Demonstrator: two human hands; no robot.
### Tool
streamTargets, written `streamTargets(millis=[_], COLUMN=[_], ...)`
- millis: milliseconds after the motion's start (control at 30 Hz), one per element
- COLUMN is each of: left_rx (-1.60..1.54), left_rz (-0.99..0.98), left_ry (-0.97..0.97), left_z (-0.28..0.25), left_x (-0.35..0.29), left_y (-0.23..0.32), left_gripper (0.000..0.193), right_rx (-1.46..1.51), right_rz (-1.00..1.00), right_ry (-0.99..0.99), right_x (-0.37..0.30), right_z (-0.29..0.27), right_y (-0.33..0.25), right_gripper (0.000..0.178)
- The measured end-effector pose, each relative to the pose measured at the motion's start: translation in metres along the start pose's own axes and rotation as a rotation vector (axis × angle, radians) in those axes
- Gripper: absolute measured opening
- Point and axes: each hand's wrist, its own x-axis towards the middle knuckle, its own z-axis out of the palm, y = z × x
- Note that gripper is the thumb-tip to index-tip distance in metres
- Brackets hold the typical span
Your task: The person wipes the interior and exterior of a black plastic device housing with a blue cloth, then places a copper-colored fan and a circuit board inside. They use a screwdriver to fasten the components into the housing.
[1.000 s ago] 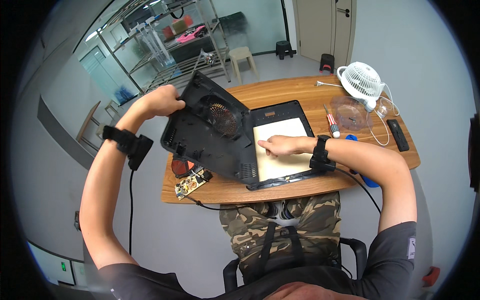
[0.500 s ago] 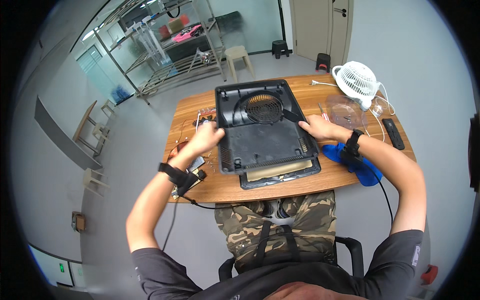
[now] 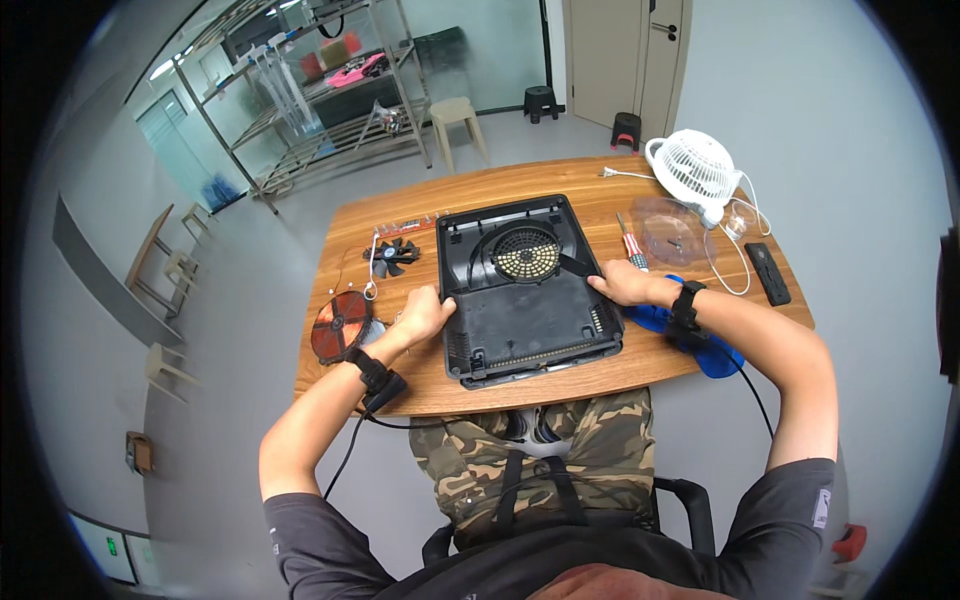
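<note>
A black plastic appliance cover (image 3: 520,318) with a round slotted grille lies on a matching black base (image 3: 560,370), whose rim shows at the near side. What the base holds is mostly hidden beneath it. My left hand (image 3: 424,316) is closed on the cover's left edge, thumb on top. On the opposite edge, my right hand (image 3: 625,283) grips it the same way. Just beyond my right hand is a screwdriver (image 3: 632,246) with a striped handle. Near my left wrist sits a coppery round coil (image 3: 341,326) with dark spokes.
At the back right stand a white fan (image 3: 697,168) with its cord and a clear plastic dish (image 3: 665,240) holding small parts. A black bar-shaped part (image 3: 768,273) lies farther right. Something blue (image 3: 718,360) is under my right wrist. A small black fan (image 3: 392,257) lies at the left.
The cover has come down onto the base, closing the gap at its near side. Both hands have moved down with it, still gripping its edges.
</note>
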Motion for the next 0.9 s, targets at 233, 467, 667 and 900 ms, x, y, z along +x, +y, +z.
streamTargets(millis=[233, 467, 667, 900], left_rx=[0.036, 0.074, 0.101, 0.083], left_rz=[-0.025, -0.031, -0.016, -0.054], left_ry=[0.055, -0.008, -0.059, -0.155], left_z=[0.005, 0.006, 0.007, 0.008], left_x=[-0.016, -0.015, -0.018, -0.017], left_y=[0.002, 0.004, 0.003, 0.000], left_gripper=[0.039, 0.044, 0.043, 0.046], right_rx=[0.008, 0.004, -0.007, -0.021], right_rz=[0.055, 0.055, 0.029, 0.002], right_ry=[-0.033, -0.031, -0.089, -0.101], right_x=[-0.007, -0.011, -0.011, -0.010], right_z=[-0.002, 0.001, -0.001, 0.002], right_y=[-0.017, -0.015, -0.020, -0.020], right_gripper=[0.056, 0.057, 0.060, 0.058])
